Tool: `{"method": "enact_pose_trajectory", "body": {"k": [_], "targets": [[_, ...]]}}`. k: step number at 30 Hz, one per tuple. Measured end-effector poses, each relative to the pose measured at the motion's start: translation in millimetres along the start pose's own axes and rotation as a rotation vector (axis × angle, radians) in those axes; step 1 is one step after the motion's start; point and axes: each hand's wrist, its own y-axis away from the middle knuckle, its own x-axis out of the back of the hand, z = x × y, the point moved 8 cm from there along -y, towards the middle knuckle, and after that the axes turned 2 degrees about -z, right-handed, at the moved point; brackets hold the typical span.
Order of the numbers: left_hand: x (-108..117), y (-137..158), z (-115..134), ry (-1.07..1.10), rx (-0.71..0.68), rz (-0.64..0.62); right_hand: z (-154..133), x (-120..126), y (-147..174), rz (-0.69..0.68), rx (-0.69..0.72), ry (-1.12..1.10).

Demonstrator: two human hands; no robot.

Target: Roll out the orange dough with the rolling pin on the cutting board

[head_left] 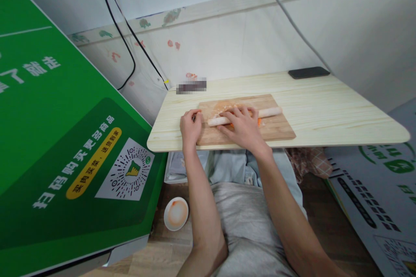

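My right hand [243,125] lies across a pale wooden rolling pin [271,112], its fingers over the far side and its thumb on the near side. Orange, dough-like material [259,121] shows under the pin, partly hidden by the hand. The wooden cutting board [276,132] beneath carries orange smears and pale crumbs. At the board's left edge, my left hand [191,125] has its fingers curled in. Something small and dark shows between its thumb and fingers, too hidden to name.
The pale table [341,112] stands against the wall. A black phone [308,72] lies at its back right, and a blurred-out item [191,86] at the back left. A stained white bowl [176,214] sits below. A green panel [81,138] rises on the left.
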Motion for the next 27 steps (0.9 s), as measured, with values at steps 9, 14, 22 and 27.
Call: {"method": "enact_pose_trajectory", "body": {"k": [9,14,22,27], "targets": [[-0.8,-0.4,-0.8,-0.021,-0.008,-0.003,-0.7,0.4,0.1,0.017,0.001,0.001],[-0.9,-0.2,-1.1,-0.017,-0.014,-0.002,-0.3,0.4,0.0,0.04,0.0,-0.004],[-0.7,-0.6,-1.5,-0.014,-0.005,-0.001,-1.8,2.2,-0.4,0.042,0.001,-0.017],[-1.0,-0.2,-1.8,-0.014,-0.006,-0.008,-1.2,0.9,-1.2,0.015,-0.019,0.012]]}}
